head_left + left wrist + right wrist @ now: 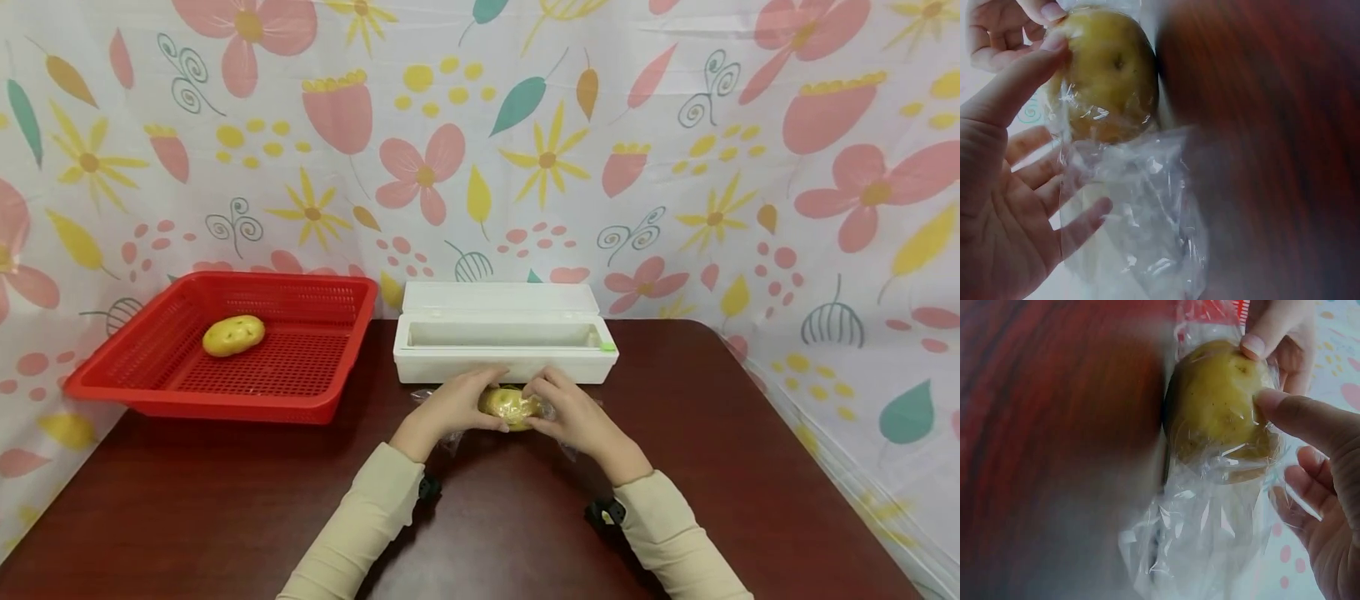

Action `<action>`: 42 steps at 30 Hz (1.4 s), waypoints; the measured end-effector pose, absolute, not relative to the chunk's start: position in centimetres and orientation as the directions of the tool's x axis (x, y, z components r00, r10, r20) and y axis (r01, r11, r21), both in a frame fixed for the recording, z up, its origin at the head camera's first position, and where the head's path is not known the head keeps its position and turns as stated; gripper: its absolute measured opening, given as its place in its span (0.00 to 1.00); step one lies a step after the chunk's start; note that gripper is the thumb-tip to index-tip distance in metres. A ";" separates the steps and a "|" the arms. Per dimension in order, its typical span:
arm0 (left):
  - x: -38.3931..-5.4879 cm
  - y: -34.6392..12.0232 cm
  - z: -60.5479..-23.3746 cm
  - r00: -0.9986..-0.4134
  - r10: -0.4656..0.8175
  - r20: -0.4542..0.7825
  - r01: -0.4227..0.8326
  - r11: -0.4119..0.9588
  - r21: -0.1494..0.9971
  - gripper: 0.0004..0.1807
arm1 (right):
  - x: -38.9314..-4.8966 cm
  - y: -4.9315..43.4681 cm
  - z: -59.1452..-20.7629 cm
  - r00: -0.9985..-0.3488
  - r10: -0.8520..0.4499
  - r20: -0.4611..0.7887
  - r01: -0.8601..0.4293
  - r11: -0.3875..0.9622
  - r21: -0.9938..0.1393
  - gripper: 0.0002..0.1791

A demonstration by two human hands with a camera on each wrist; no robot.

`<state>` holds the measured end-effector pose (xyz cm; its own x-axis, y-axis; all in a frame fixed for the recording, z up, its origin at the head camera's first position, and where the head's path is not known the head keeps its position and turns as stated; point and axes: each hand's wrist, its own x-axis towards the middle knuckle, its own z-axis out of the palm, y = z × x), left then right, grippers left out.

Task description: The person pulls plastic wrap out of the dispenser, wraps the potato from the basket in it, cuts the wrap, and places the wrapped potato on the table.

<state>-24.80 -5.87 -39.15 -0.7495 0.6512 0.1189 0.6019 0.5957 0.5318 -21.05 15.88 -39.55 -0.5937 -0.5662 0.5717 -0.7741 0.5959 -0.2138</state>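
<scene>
A yellow potato [504, 406] lies on the table between both hands, partly covered in clear plastic wrap. My left hand [457, 404] holds it from the left, its thumb on the near side over the wrap. From the right my right hand [573, 412] grips the other end, thumb on the potato's near side and fingers behind. In the left wrist view the loose wrap [1141, 212] spreads out past the potato's end in crinkled folds. More slack wrap [1204, 531] hangs off the opposite end in the right wrist view.
Just behind the hands stands a long white box [506, 369] with its lid [498, 297] raised. A red plastic basket [330, 392] at the left holds another potato [234, 336]. The dark wooden table [495, 533] meets a flowered cloth [517, 225] at the back.
</scene>
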 end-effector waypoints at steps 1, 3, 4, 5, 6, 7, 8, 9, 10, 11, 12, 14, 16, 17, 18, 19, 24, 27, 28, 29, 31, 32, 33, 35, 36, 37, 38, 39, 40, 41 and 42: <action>-24.7 -5.8 -39.2 -0.753 0.649 0.112 0.597 0.601 0.531 0.48 | -20.9 15.9 -39.5 -0.605 -0.561 0.565 -0.762 0.615 -0.204 0.22; -24.6 -5.5 -39.4 -0.757 0.646 0.098 0.591 0.612 0.526 0.48 | -20.7 16.0 -39.4 -0.625 -0.552 0.552 -0.738 0.648 -0.187 0.25; -24.5 -5.4 -39.5 -0.759 0.645 0.090 0.586 0.616 0.527 0.46 | -20.6 16.1 -39.4 -0.635 -0.548 0.544 -0.727 0.662 -0.180 0.26; -24.4 -5.2 -39.6 -0.763 0.642 0.080 0.578 0.621 0.529 0.45 | -20.5 16.2 -39.3 -0.645 -0.545 0.536 -0.717 0.675 -0.175 0.27; -24.4 -5.1 -39.6 -0.765 0.640 0.072 0.573 0.625 0.530 0.43 | -20.5 16.2 -39.3 -0.657 -0.542 0.525 -0.705 0.689 -0.171 0.28; -24.3 -5.0 -39.7 -0.766 0.639 0.065 0.568 0.627 0.533 0.41 | -20.4 16.4 -39.3 -0.665 -0.540 0.516 -0.697 0.697 -0.168 0.30; -24.2 -4.9 -39.8 -0.766 0.641 0.057 0.562 0.624 0.543 0.39 | -20.4 16.5 -39.3 -0.674 -0.536 0.508 -0.688 0.706 -0.167 0.32; -24.1 -4.8 -39.8 -0.766 0.641 0.050 0.554 0.618 0.558 0.38 | -20.3 16.6 -39.4 -0.688 -0.530 0.495 -0.676 0.717 -0.171 0.34; -24.0 -4.7 -39.9 -0.767 0.641 0.042 0.546 0.616 0.567 0.37 | -20.3 16.8 -39.4 -0.704 -0.522 0.482 -0.662 0.728 -0.177 0.35; -24.0 -4.7 -39.9 -0.765 0.643 0.039 0.543 0.611 0.577 0.37 | -20.2 16.9 -39.5 -0.721 -0.513 0.465 -0.647 0.739 -0.188 0.37; -23.9 -4.6 -39.9 -0.762 0.647 0.037 0.541 0.605 0.584 0.36 | -20.2 17.1 -39.6 -0.742 -0.502 0.444 -0.629 0.750 -0.205 0.38; -23.7 -4.5 -39.9 -0.758 0.651 0.037 0.539 0.594 0.597 0.35 | -20.1 17.5 -39.7 -0.790 -0.469 0.394 -0.584 0.771 -0.254 0.39; -23.4 -4.5 -39.8 -0.764 0.645 0.036 0.535 0.601 0.594 0.35 | -20.0 18.0 -39.8 -0.841 -0.430 0.329 -0.526 0.792 -0.310 0.38; -23.3 -4.5 -39.8 -0.766 0.641 0.040 0.538 0.606 0.586 0.36 | -19.9 18.3 -39.8 -0.865 -0.407 0.294 -0.493 0.800 -0.341 0.37; -23.1 -4.5 -39.8 -0.772 0.634 0.038 0.535 0.617 0.577 0.37 | -19.9 18.5 -39.8 -0.888 -0.381 0.258 -0.456 0.806 -0.377 0.36; -23.0 -4.5 -39.8 -0.777 0.628 0.034 0.532 0.627 0.569 0.38 | -19.9 18.7 -39.9 -0.908 -0.355 0.222 -0.418 0.811 -0.409 0.36; -22.4 -4.7 -40.1 -0.798 0.603 0.022 0.514 0.660 0.548 0.46 | -19.8 19.8 -40.1 -0.967 -0.237 0.097 -0.251 0.803 -0.541 0.37; -22.2 -4.8 -40.3 -0.807 0.589 0.034 0.502 0.656 0.564 0.45 | -19.7 20.3 -40.3 -0.977 -0.197 0.084 -0.208 0.784 -0.585 0.37; -22.2 -4.9 -40.4 -0.811 0.584 0.039 0.498 0.654 0.569 0.45 | -19.8 20.4 -40.4 -0.980 -0.183 0.075 -0.191 0.776 -0.601 0.37; -22.2 -4.9 -40.6 -0.815 0.578 0.046 0.493 0.650 0.579 0.44 | -19.8 20.4 -40.4 -0.983 -0.171 0.066 -0.175 0.772 -0.611 0.37; -22.2 -5.1 -40.8 -0.820 0.570 0.054 0.486 0.642 0.593 0.44 | -19.8 20.5 -40.5 -0.991 -0.133 0.031 -0.122 0.757 -0.642 0.38; -22.2 -5.1 -41.0 -0.822 0.567 0.059 0.483 0.639 0.598 0.44 | -19.8 20.4 -40.5 -0.994 -0.112 0.010 -0.090 0.746 -0.660 0.39; -22.3 -5.2 -41.1 -0.825 0.562 0.064 0.479 0.634 0.607 0.43 | -19.8 20.4 -40.6 -0.996 -0.091 -0.008 -0.062 0.732 -0.678 0.39; -22.3 -5.3 -41.3 -0.833 0.548 0.074 0.467 0.625 0.626 0.43 | -19.9 20.3 -40.6 -0.998 -0.048 -0.039 -0.005 0.690 -0.724 0.40; -22.3 -5.3 -41.3 -0.838 0.540 0.078 0.460 0.622 0.634 0.43 | -20.0 20.2 -40.7 -0.998 -0.031 -0.057 0.023 0.654 -0.756 0.40; -22.3 -5.4 -41.3 -0.842 0.533 0.081 0.453 0.619 0.642 0.43 | -20.1 20.1 -40.7 -0.997 -0.024 -0.076 0.047 0.604 -0.795 0.41; -22.2 -5.4 -41.4 -0.847 0.525 0.085 0.447 0.616 0.649 0.44 | -20.1 20.0 -40.7 -0.995 -0.020 -0.099 0.072 0.547 -0.834 0.40; -22.2 -5.4 -41.3 -0.849 0.521 0.087 0.442 0.610 0.658 0.44 | -20.2 19.9 -40.7 -0.992 -0.026 -0.125 0.096 0.491 -0.866 0.41; -22.2 -5.3 -41.3 -0.850 0.520 0.088 0.441 0.609 0.659 0.44 | -20.2 19.8 -40.7 -0.988 -0.035 -0.153 0.124 0.425 -0.897 0.41; -22.1 -5.3 -41.3 -0.847 0.524 0.090 0.445 0.606 0.659 0.44 | -20.2 19.8 -40.7 -0.982 -0.053 -0.180 0.149 0.368 -0.918 0.41; -22.1 -5.2 -41.3 -0.843 0.531 0.089 0.450 0.605 0.657 0.44 | -20.2 19.8 -40.7 -0.975 -0.075 -0.210 0.177 0.310 -0.934 0.41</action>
<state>-22.08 -5.21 -41.29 -0.8428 0.5309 0.0886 0.4500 0.6047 0.6572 -20.24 19.76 -40.66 -0.9749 -0.0747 -0.2098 0.1773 0.3097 -0.9342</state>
